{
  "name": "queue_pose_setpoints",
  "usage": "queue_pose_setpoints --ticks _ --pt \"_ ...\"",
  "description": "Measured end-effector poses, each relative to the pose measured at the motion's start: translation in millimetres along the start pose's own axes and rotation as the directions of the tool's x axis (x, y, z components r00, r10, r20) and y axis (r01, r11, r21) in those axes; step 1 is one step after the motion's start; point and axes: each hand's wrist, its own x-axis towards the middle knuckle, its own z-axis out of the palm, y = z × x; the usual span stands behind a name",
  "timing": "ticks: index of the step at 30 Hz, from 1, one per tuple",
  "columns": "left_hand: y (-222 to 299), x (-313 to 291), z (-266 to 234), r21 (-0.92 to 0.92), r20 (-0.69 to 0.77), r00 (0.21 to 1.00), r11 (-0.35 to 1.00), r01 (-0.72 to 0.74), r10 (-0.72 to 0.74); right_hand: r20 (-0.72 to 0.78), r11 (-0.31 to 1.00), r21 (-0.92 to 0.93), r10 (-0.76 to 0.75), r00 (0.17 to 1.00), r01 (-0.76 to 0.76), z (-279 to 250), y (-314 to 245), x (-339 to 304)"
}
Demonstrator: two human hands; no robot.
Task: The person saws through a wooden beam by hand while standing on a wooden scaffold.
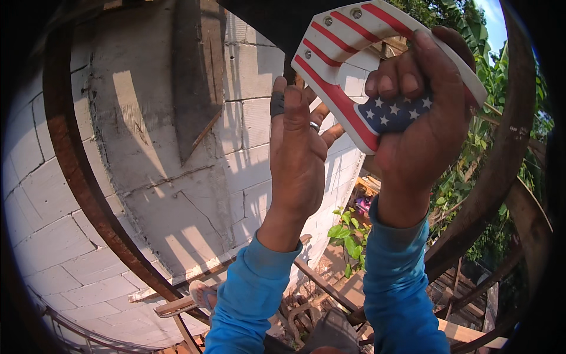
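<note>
A handsaw has a closed-loop handle [330, 101] in red and white stripes, with white stars on blue at the grip. Several bolts fix the handle to a dark blade [268, 17] that runs out of the top of the view. My right hand [433, 118] is wrapped round the starred grip, fingers through the loop. Just left of the handle, my left hand [298, 171] is raised with its fingers spread and nothing seen in it. One finger wears a dark wrap and another a ring. Whether the left fingertips touch anything behind the saw is unclear.
A pale block wall [259, 124] with a grey plastered strip [147, 118] stands to the left. Wooden beams [88, 183] curve along both sides. A sandalled foot [203, 294] rests on wood below. Plants [351, 239] grow low down and at right; scrap timber lies underneath.
</note>
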Motion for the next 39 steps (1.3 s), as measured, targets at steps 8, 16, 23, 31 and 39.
queue_pose_setpoints --ticks 8,16,23,31,39 --pt "17.8 -23.6 40.7 -0.089 0.144 0.986 0.991 0.1 -0.086 0.064 1.0 0.013 0.01 0.998 -0.011 -4.1 -52.7 -28.0" --pt "19.5 42.1 23.5 -0.224 0.128 0.992 0.974 0.027 0.002 0.328 0.59 -0.589 -0.45 0.831 0.552 15.0 26.4 17.7" --pt "22.9 47.0 33.8 -0.2 0.13 0.991 0.98 0.001 0.025 -0.024 0.933 -0.324 -0.173 0.985 0.156 27.7 -8.2 15.9" --pt "16.9 -16.7 38.1 -0.107 0.148 0.987 0.992 0.07 -0.054 0.052 0.98 0.177 0.086 0.995 -0.094 0.4 -48.6 -19.6" --pt "22.5 51.6 20.9 -0.223 0.125 0.992 0.975 0.018 0.01 0.31 0.614 -0.547 -0.484 0.819 0.569 17.2 20.2 14.3"
